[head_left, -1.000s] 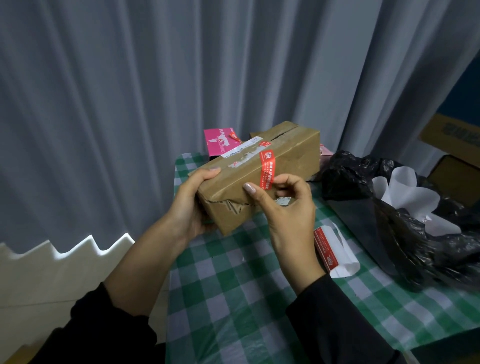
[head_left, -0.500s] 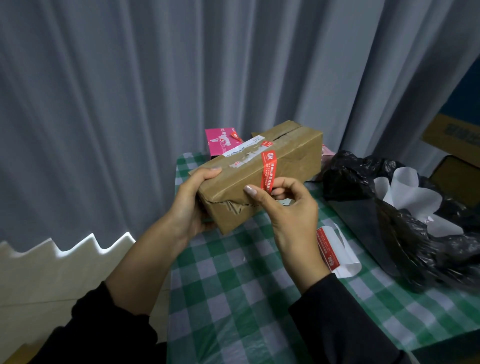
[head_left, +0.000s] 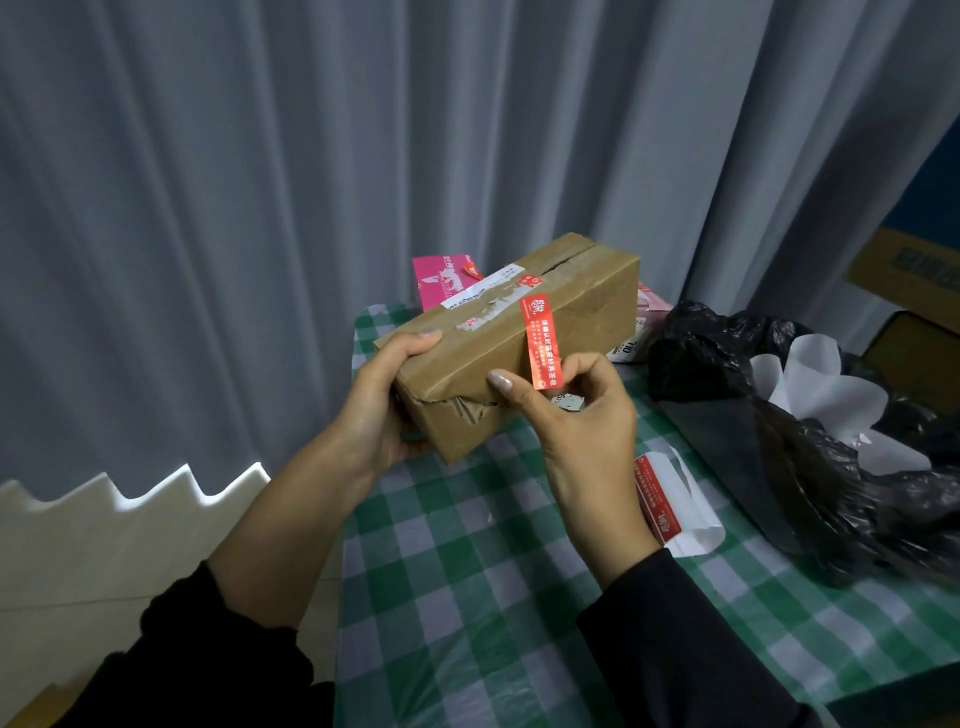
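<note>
Box (head_left: 519, 332) centre frame, over the table (head_left: 467, 597). Left hand (head_left: 379, 410) on its near-left end, right hand (head_left: 576, 431) at its front face, pinching the tape strip (head_left: 541, 343) that runs down from the box top. Carton (head_left: 441, 278) behind the box. Bag (head_left: 779, 441) on the table at right of frame, paper sheet (head_left: 831, 395) inside it. Flat packet (head_left: 670, 499) on the table between right wrist and bag. Curtain (head_left: 260, 208) behind everything.

head view, looking down, close.
</note>
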